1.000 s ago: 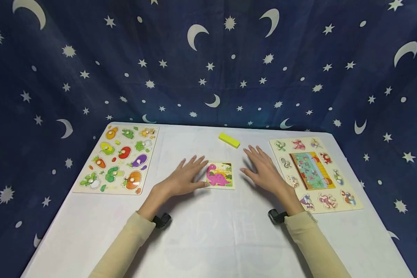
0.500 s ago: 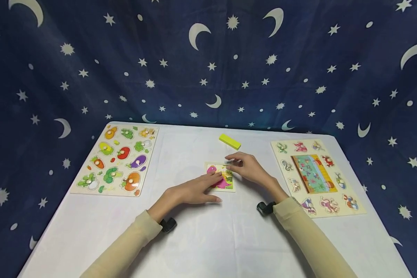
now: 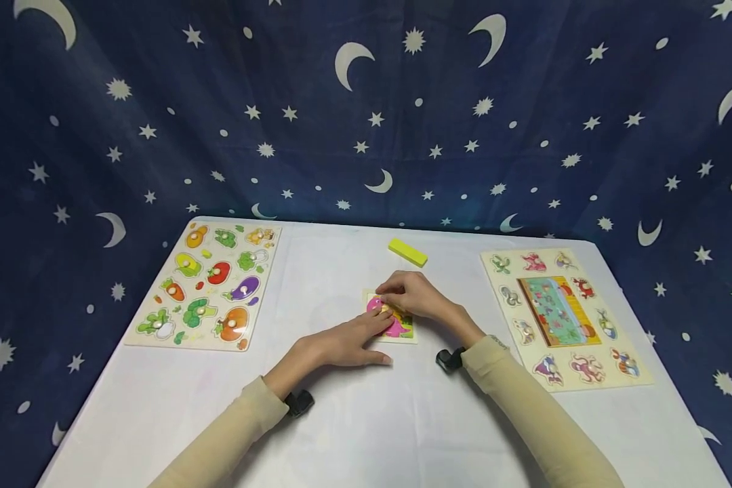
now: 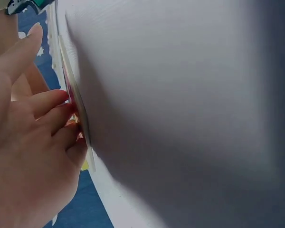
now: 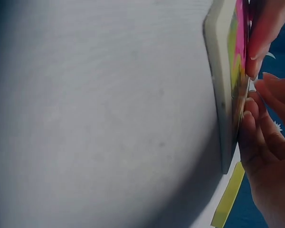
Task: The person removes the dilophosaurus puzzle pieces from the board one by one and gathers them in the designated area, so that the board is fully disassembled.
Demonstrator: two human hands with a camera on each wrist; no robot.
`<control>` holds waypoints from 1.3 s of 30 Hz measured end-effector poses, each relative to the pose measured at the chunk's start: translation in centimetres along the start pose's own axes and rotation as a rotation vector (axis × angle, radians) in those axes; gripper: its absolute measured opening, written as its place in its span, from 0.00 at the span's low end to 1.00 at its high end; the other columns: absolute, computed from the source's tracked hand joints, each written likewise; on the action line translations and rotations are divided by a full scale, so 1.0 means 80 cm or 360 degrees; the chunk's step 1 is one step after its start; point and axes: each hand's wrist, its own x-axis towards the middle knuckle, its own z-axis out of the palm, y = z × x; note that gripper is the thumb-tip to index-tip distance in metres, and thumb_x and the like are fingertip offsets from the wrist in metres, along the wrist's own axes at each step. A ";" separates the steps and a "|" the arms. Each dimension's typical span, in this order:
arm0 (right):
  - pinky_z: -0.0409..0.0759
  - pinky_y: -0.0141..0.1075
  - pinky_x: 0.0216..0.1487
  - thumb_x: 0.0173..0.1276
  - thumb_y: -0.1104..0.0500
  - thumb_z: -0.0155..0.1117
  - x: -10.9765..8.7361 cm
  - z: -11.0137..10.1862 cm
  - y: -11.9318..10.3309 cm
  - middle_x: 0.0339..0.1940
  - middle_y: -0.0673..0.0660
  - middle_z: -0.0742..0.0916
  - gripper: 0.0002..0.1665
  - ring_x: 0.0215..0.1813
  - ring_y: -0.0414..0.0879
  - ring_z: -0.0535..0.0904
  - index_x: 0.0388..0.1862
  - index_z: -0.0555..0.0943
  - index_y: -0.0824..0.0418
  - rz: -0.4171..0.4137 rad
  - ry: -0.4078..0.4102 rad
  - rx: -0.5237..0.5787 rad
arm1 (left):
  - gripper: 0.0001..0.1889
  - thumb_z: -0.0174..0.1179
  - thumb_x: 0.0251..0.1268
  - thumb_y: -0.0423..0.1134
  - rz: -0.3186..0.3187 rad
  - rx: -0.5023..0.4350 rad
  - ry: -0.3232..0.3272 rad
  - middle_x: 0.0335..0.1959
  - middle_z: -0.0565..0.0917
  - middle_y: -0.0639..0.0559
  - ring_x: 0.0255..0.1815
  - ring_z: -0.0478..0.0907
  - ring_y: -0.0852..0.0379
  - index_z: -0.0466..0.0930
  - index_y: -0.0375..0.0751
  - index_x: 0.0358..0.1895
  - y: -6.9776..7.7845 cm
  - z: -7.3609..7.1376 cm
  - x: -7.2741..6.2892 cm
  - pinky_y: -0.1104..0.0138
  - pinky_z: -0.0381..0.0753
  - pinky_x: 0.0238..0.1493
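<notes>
A small square jigsaw puzzle (image 3: 407, 335) with a pink dinosaur lies flat on the white table, under both hands. My left hand (image 3: 344, 342) reaches over it from the left, its nearly straight fingertips touching the picture. From the right, my right hand (image 3: 422, 299) comes down on the puzzle's upper part with bent fingers. In the right wrist view, the right hand (image 5: 270, 161) has its fingertips at the puzzle's face (image 5: 235, 71) and its thumb close to the left fingertips; I see no loose piece between them. The hands hide much of the picture.
A yellow block (image 3: 408, 252) lies behind the puzzle. At the left stands a vegetable knob-puzzle board (image 3: 210, 332); at the right lies a sea-animal board (image 3: 561, 373) with a picture panel. A dark blue star-and-moon curtain (image 3: 305, 156) hangs behind the table (image 3: 366, 434).
Both hands have moved inward from either side onto the dinosaur puzzle. The left fingers came down on it first, then the right hand moved further left over its top.
</notes>
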 end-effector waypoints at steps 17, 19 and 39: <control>0.77 0.34 0.45 0.70 0.62 0.69 0.010 0.007 0.000 0.42 0.54 0.89 0.12 0.41 0.44 0.78 0.50 0.90 0.62 0.0030 0.0001 -0.0029 | 0.49 0.66 0.68 0.56 0.0022 0.0179 -0.0027 0.86 0.45 0.51 0.87 0.37 0.52 0.49 0.44 0.84 0.007 0.004 -0.005 0.55 0.48 0.85; 0.78 0.35 0.47 0.70 0.61 0.69 0.010 0.007 -0.001 0.43 0.55 0.89 0.12 0.42 0.44 0.78 0.50 0.90 0.62 0.0059 -0.0009 -0.0014 | 0.49 0.66 0.68 0.56 0.0025 0.0192 -0.0020 0.86 0.46 0.51 0.87 0.38 0.52 0.49 0.44 0.84 0.007 0.004 -0.005 0.55 0.48 0.85; 0.74 0.34 0.42 0.67 0.61 0.70 0.016 0.009 -0.003 0.37 0.54 0.85 0.10 0.39 0.46 0.76 0.47 0.86 0.61 0.0186 -0.0013 0.0135 | 0.45 0.57 0.76 0.57 0.0030 0.0412 0.0031 0.86 0.49 0.44 0.87 0.41 0.47 0.49 0.35 0.83 0.022 0.011 -0.005 0.57 0.49 0.84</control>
